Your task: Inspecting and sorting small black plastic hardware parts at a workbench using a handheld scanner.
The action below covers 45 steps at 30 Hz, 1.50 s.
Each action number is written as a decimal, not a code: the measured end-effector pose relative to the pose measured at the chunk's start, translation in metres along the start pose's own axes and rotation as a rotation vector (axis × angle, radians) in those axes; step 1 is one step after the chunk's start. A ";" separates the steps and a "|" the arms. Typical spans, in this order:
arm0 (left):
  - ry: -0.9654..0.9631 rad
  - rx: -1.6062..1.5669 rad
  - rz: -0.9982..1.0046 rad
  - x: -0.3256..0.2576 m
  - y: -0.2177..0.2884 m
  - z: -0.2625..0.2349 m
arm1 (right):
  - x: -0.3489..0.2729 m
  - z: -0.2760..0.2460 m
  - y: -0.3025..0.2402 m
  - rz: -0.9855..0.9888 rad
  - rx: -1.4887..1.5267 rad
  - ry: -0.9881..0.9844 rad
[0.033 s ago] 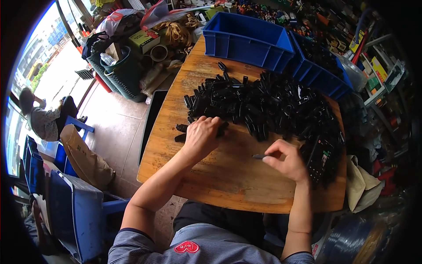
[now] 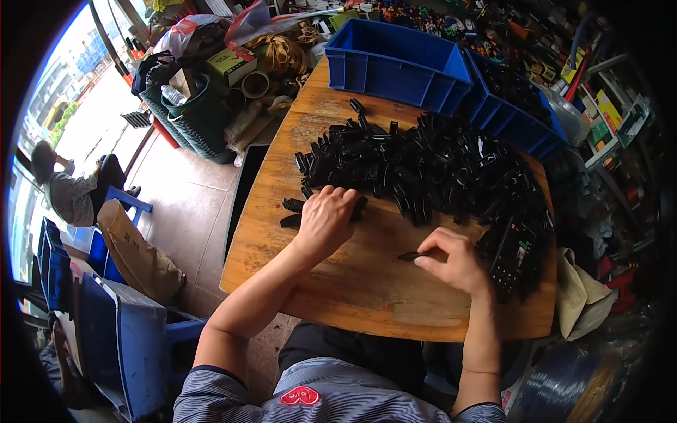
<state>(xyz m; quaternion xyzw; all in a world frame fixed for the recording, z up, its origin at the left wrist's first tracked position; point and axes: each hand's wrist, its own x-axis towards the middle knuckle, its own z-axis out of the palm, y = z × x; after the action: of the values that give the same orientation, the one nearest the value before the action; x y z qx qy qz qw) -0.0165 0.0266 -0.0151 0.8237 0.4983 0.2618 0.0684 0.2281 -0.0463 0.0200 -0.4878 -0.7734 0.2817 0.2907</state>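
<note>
My left hand (image 2: 326, 220) is palm down over the wooden table (image 2: 352, 296), its fingers curled round a black plastic piece (image 2: 360, 208) whose end shows past the knuckles. Most of that piece is hidden under the hand. Beside its wrist lie a few loose black pieces (image 2: 290, 221). To the right, my right hand (image 2: 455, 261) pinches a small, thin dark piece (image 2: 409, 256) between thumb and forefinger, its tip pointing left just above the wood. Behind both hands spreads a large heap of black plastic pieces (image 2: 423, 162).
Two blue crates stand at the table's far side: one crate (image 2: 398, 74) at the back, another crate (image 2: 504, 120) to its right with dark items inside. Left of the table are a dark green basket (image 2: 201, 116), a blue bin (image 2: 134, 345) and a seated person (image 2: 70, 190).
My right hand has shifted slightly left with the thin dark piece, whose tip now sits a little lower. My left hand has barely moved.
</note>
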 end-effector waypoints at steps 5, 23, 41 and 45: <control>-0.056 0.008 0.207 -0.005 0.010 0.003 | 0.003 0.018 -0.001 -0.114 -0.246 -0.007; -0.344 -0.943 0.027 -0.005 0.021 -0.017 | 0.008 0.036 -0.009 0.200 1.350 0.320; -0.191 -0.872 0.329 -0.013 0.024 -0.012 | 0.006 0.042 -0.007 0.476 1.305 -0.047; -0.539 -1.385 -0.159 -0.012 0.028 -0.013 | 0.007 0.052 -0.015 0.365 1.244 0.020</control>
<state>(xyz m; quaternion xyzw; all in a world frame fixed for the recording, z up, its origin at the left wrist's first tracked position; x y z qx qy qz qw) -0.0050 0.0004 0.0017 0.5891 0.2435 0.2991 0.7101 0.1789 -0.0529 -0.0030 -0.3546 -0.3676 0.7176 0.4734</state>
